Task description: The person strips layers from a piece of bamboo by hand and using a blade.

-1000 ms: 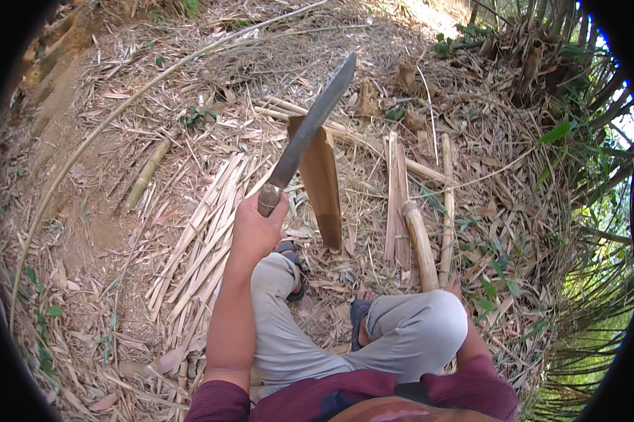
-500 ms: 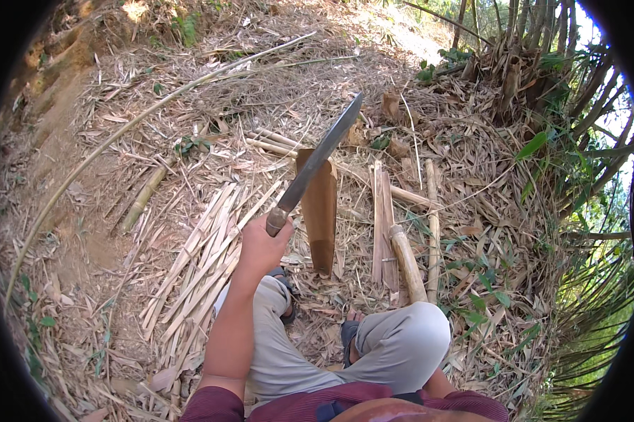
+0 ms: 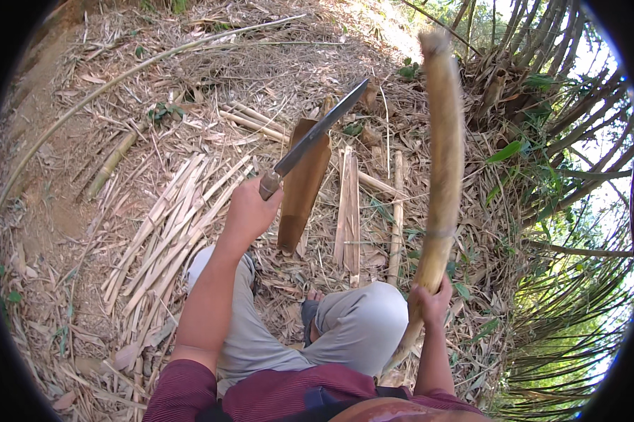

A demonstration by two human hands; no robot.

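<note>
My left hand [image 3: 250,211] is closed round the wooden handle of a machete [image 3: 324,126]. Its long blade points up and away to the right, passing in front of a brown, tapering wooden-looking piece [image 3: 304,190]. On the right, my right hand [image 3: 433,302] grips a thick bamboo pole [image 3: 445,155] near its lower part, beside my right knee. The pole stands raised and nearly upright, its top blurred by motion. My right forearm and knee partly hide its lower end.
Pale split bamboo strips [image 3: 169,225] lie in a pile at the left. Split slats [image 3: 346,218] and a thin pole [image 3: 396,218] lie ahead. A long bent cane [image 3: 120,77] crosses the far left, and bamboo clumps [image 3: 542,70] line the right. Dry leaves cover the ground.
My right hand has come into view, and the bamboo pole that leaned low beside my right knee is now raised. The machete stays in my left hand, with little change in its tilt.
</note>
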